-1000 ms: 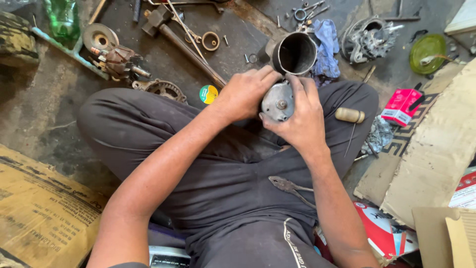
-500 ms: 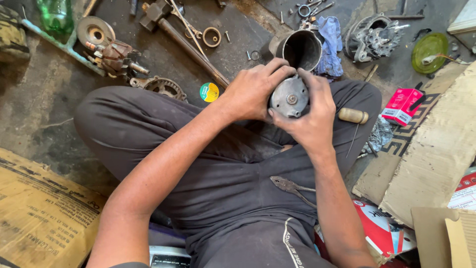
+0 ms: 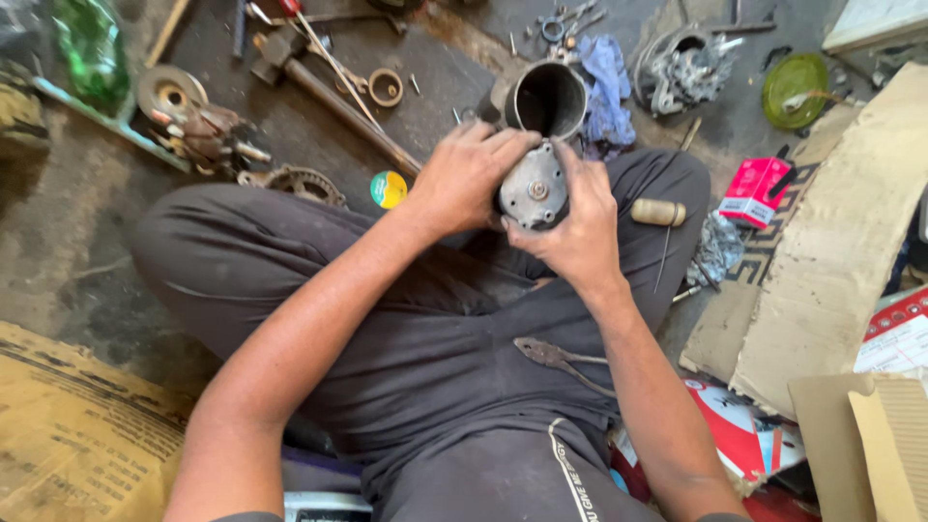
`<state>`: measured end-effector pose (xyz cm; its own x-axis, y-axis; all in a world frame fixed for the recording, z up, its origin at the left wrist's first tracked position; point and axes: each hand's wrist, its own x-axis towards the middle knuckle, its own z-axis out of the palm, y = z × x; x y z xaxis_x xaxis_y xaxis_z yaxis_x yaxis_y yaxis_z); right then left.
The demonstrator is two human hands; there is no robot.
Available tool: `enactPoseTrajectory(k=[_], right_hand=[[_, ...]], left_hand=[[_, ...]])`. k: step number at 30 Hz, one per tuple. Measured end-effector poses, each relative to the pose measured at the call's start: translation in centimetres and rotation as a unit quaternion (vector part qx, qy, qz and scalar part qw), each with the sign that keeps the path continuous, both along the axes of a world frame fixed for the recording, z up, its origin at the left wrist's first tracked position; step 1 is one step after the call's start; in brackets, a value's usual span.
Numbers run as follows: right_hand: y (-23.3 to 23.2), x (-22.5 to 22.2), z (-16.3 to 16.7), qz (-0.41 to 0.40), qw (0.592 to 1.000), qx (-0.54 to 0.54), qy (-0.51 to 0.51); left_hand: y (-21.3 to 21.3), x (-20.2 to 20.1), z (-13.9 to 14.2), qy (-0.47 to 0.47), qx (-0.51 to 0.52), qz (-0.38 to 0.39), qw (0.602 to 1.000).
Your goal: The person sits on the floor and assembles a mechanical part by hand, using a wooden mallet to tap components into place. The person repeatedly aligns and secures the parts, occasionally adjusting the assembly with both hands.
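I sit cross-legged on a grimy floor. Both hands grip a round grey metal end cap with a small centre hub and screw holes. My left hand wraps its left side, my right hand cups its right and lower side. Just beyond the cap stands a dark hollow metal cylinder housing, open end up. A pair of pliers lies on my right thigh.
A hammer, a rusty armature with pulley, a gear ring, a tape roll, a blue rag, a wooden-handled awl, a pink box, a green lid and cardboard sheets surround me.
The view has shifted slightly. My hands have turned the end cap a little between them, staying close to the cylinder housing.
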<state>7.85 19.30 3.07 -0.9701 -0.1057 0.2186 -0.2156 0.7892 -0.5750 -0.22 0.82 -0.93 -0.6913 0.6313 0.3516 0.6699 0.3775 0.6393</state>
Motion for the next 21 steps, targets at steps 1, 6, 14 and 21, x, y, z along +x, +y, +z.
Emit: enactPoseTrajectory(k=[1, 6, 14, 21], right_hand=[[0.0, -0.1, 0.0, 0.003, 1.0, -0.004, 0.011], [-0.2, -0.3, 0.2, -0.009, 0.999, -0.051, 0.005], [1.5, 8.1, 6.7, -0.002, 0.992, 0.115, -0.048], [0.6, 18.6, 4.1, -0.023, 0.93, 0.272, -0.248]], left_hand=[[-0.1, 0.0, 0.1, -0.02, -0.014, 0.003, 1.0], [-0.2, -0.1, 0.2, -0.056, -0.021, 0.006, 0.998], [-0.1, 0.1, 0.1, -0.062, 0.026, 0.024, 0.997], [0.3, -0.1, 0.4, -0.092, 0.05, -0.004, 0.995]])
